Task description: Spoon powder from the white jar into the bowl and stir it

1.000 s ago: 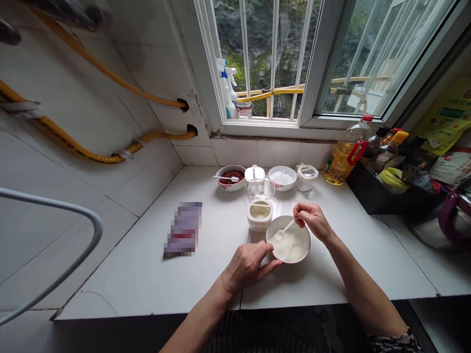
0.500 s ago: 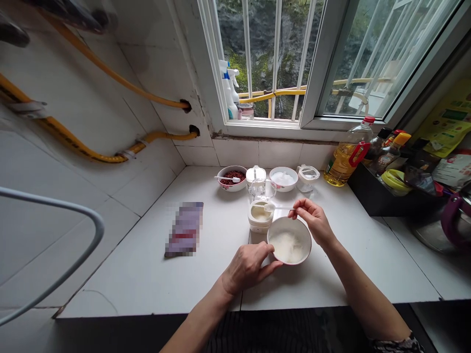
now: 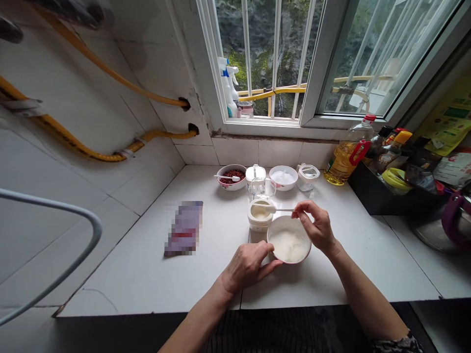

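My left hand (image 3: 252, 264) grips the near left rim of a white bowl (image 3: 289, 240), thumb and fingers closed on its edge. Pale powder or grain lies inside the bowl. Between the fingertips of my right hand (image 3: 314, 223) is the handle of a small white spoon (image 3: 281, 210). The spoon lies level, its head over the mouth of a white jar (image 3: 261, 221) that holds pale powder. The jar's clear lid (image 3: 262, 187) stands flipped up at the back. The jar sits just behind and left of the bowl.
Along the back wall stand a bowl of dark red grains (image 3: 231, 177) with a white spoon across it, a closed white jar (image 3: 255, 173), a bowl of white powder (image 3: 283, 178) and a clear-lidded jar (image 3: 308, 177). An oil bottle (image 3: 342, 159) and black box (image 3: 386, 196) are right; a purple packet (image 3: 184, 229) lies left.
My right hand has shifted slightly right and down, and the spoon with it. My left hand holds the bowl as before.
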The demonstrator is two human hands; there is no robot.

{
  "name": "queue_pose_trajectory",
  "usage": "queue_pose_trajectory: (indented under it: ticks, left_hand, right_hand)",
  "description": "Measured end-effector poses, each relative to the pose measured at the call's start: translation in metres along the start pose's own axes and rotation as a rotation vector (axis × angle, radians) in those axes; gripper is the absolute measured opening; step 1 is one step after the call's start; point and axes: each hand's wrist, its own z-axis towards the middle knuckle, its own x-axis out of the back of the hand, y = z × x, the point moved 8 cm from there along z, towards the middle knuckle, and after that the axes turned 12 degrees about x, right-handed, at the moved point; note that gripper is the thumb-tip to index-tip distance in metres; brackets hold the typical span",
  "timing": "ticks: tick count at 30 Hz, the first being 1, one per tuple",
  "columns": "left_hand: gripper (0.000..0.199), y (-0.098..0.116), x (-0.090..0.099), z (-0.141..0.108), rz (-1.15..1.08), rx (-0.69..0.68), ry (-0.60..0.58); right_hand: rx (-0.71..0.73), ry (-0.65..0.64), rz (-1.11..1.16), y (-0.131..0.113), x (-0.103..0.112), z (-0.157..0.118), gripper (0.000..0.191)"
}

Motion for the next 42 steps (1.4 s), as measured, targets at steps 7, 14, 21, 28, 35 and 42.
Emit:
queue_pose_trajectory:
  ticks: [7,14,21,28,35,42]
  left_hand:
    - [0.025,0.0,0.0,0.0,-0.012,-0.001,0.007]
    - [0.025,0.002,0.0,0.0,0.02,-0.017,0.024]
    - [0.024,0.0,0.0,-0.001,0.001,-0.01,0.021]
    - [0.023,0.001,0.0,-0.001,0.001,-0.018,0.02]
    - [0.023,0.0,0.0,-0.001,-0.012,-0.004,0.013]
    - [0.023,0.0,-0.001,-0.001,-0.011,-0.003,0.01]
  right_hand:
    - [-0.207,-0.189,0.05,0.023,-0.012,-0.004,0.015]
    - [-0.182,-0.382,0.006,0.021,-0.035,-0.009,0.019]
    - [-0.437,-0.191,0.233,0.043,-0.017,-0.011,0.013]
    - [-0.469,-0.184,0.25,0.045,-0.019,-0.012,0.012]
    - [-0.532,-0.14,0.361,0.047,-0.022,-0.014,0.011]
    - [-0.622,0.0,0.495,0.056,-0.017,-0.015,0.007]
